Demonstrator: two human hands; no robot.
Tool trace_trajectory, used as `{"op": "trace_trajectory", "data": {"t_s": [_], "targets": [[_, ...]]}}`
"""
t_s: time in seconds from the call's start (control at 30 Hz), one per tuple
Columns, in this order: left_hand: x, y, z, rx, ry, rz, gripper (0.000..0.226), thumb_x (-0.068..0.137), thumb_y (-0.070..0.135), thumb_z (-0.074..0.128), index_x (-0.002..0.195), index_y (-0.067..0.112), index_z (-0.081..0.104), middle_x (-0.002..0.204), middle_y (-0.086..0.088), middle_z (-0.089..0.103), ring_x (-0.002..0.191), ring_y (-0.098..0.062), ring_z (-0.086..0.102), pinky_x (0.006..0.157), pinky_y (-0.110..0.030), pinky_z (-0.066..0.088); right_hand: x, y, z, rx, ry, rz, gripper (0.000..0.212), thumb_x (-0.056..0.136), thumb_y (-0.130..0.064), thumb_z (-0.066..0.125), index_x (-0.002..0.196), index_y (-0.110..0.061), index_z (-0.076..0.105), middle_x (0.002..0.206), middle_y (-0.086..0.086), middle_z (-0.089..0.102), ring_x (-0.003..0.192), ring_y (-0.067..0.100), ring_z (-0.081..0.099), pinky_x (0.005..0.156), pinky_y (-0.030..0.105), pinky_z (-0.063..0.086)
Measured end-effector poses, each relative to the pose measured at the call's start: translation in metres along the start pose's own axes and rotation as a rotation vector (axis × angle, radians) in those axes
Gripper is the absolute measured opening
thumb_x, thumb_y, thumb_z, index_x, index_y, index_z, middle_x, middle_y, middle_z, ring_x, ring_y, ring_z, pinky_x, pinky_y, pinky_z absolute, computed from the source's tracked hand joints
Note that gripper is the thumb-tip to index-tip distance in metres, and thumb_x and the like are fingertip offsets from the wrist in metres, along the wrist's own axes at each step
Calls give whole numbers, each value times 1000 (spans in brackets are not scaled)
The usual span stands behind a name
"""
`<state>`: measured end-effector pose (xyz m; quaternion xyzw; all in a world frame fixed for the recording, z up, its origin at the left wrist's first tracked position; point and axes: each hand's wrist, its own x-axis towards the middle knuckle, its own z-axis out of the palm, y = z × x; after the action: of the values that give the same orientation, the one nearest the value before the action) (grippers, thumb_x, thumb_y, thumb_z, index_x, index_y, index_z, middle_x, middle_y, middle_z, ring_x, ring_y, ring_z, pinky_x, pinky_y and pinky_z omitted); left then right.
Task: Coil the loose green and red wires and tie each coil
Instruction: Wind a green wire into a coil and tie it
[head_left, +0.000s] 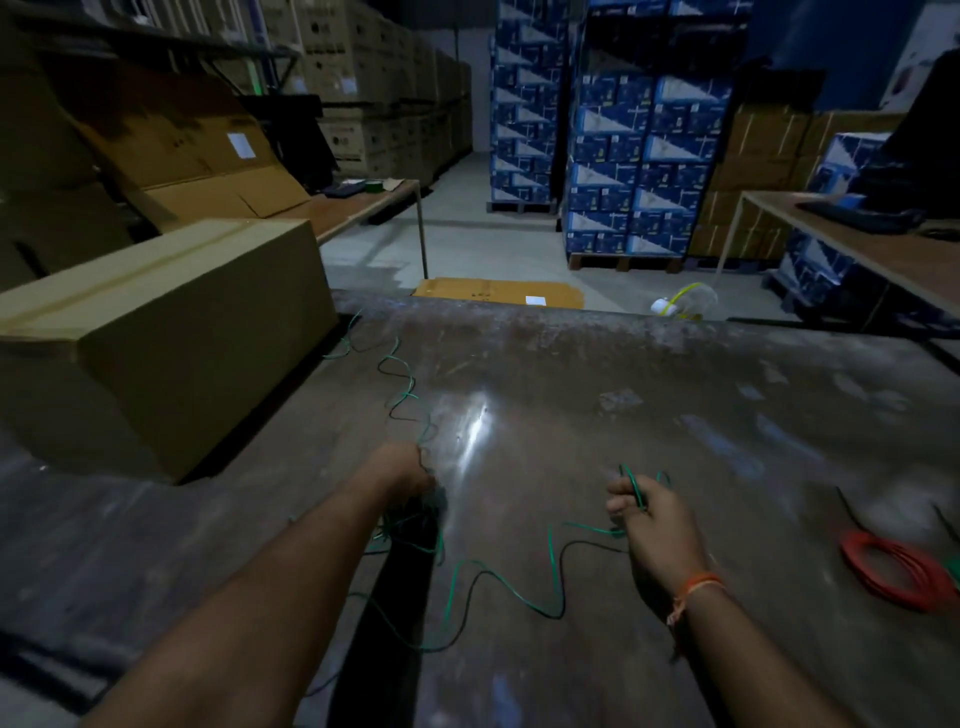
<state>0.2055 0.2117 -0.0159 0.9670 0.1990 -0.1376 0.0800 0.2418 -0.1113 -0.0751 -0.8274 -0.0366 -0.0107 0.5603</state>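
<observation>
Your table (649, 415) fills the lower view, a worn, dark, scuffed surface with a bright glare patch near its middle. A big cardboard box (171, 332) stands at its left edge, touching the tabletop. Beyond the far edge, blue cartons (634, 171) are stacked on pallets, and brown cartons (374, 93) line the wall on the left.

The green wire (498, 577) lies loose across the table. It snakes in wavy bends from the far left corner beside the box down to your left hand, then loops over the near surface between your two hands. The red wire (898, 571) sits well apart at the right edge, already gathered into a flat coil.

Your left hand (408, 475) is clenched on a bunch of green wire loops, which hang dark below its fist; how many loops you cannot tell. Your right hand (649, 514) pinches a short stretch of the same green wire between thumb and curled fingers, the strand standing up above the grip. An orange thread band (696, 590) circles your right wrist.
</observation>
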Motion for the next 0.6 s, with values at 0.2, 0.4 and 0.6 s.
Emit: {"op": "trace_trajectory", "data": {"t_s": [0.2, 0.4, 0.6], "targets": [[-133, 17, 58, -264, -42, -94, 35, 92, 31, 65, 109, 1, 70, 109, -20, 69, 102, -32, 67, 73, -30, 49, -91, 12, -50, 61, -62, -17, 32, 77, -10, 47, 84, -31, 71, 78, -3, 73, 74, 27, 67, 72, 62, 58], [-249, 54, 102, -698, -132, -77, 18, 90, 15, 66, 76, 5, 61, 61, -10, 51, 51, -20, 48, 47, -22, 45, -173, -1, -96, 45, -134, -54, 33, 87, 4, 53, 75, -23, 68, 88, -4, 72, 92, 29, 68, 77, 55, 59], [-323, 97, 129, -978, -427, -52, 9, 101, 19, 56, 101, 10, 55, 92, -14, 59, 63, -18, 60, 65, -38, 50, -221, -13, -120, 40, -176, -116, 36, 90, 12, 49, 82, -17, 68, 84, 0, 70, 84, 22, 65, 82, 56, 57]]}}
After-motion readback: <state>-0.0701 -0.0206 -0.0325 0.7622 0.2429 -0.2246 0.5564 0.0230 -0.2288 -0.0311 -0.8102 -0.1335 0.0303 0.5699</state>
